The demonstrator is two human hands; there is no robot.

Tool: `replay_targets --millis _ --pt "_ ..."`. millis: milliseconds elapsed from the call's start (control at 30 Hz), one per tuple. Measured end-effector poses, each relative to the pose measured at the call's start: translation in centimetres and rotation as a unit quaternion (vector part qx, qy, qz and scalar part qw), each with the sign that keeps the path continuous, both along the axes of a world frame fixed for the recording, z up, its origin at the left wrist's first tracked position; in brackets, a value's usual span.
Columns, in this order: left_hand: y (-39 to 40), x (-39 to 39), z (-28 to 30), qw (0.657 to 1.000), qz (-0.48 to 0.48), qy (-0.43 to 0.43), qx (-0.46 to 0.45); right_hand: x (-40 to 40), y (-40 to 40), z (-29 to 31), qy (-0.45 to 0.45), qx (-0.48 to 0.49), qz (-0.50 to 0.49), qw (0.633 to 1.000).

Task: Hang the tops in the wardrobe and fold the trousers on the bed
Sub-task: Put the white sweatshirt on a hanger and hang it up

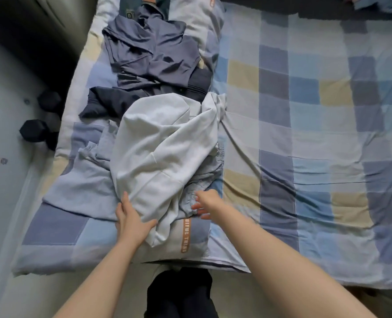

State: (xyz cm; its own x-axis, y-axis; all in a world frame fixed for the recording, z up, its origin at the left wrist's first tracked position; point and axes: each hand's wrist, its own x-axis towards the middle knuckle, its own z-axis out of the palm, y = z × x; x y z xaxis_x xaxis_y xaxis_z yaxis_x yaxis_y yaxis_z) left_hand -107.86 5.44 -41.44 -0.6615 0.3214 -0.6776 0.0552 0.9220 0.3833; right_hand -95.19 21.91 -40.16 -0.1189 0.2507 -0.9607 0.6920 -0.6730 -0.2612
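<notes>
**Reaching for the white garment**

We are laying our left hand [130, 216], fingers straight, on the white garment [163, 148] heaped mid-pile on the bed [305, 134]. Right hand [205, 204], relaxed and empty, is hovering beside its right edge. Better to grab the hem with both and lift clear of the pale blue garment [85, 187] beneath it.

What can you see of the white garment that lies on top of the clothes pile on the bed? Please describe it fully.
The white garment is pale, soft, thick-looking cloth, crumpled and unfolded, with broad creases. It lies on top of a light blue garment near the bed's front edge, its far end bunched beside dark clothes. The left hand touches its near edge with straight fingers; the right hand reaches beside it, blurred. Whether it is a top or trousers is unclear.
</notes>
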Motion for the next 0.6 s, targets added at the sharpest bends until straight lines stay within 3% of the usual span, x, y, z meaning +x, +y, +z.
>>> replay_targets --millis 100,267,367,500,600 --pt "0.6 0.1 -2.8 0.999 0.021 0.005 0.031 -2.6 -0.5 -3.8 0.030 -0.039 -0.023 0.999" --pt "0.8 0.7 -3.5 0.996 0.074 0.013 0.045 -6.2 -0.3 -6.6 0.051 -0.023 -0.120 0.991" --pt "1.1 2.2 -1.6 0.984 0.144 0.018 0.099 -6.2 0.4 -6.0 0.052 0.047 -0.107 0.992" --pt "1.8 3.9 2.1 0.964 0.188 0.071 0.174 -4.5 1.1 -3.4 0.024 0.215 -0.001 0.976" --pt "2.7 4.3 5.6 0.957 0.185 0.077 0.212 -2.5 1.8 1.0 0.066 0.255 -0.048 0.964"
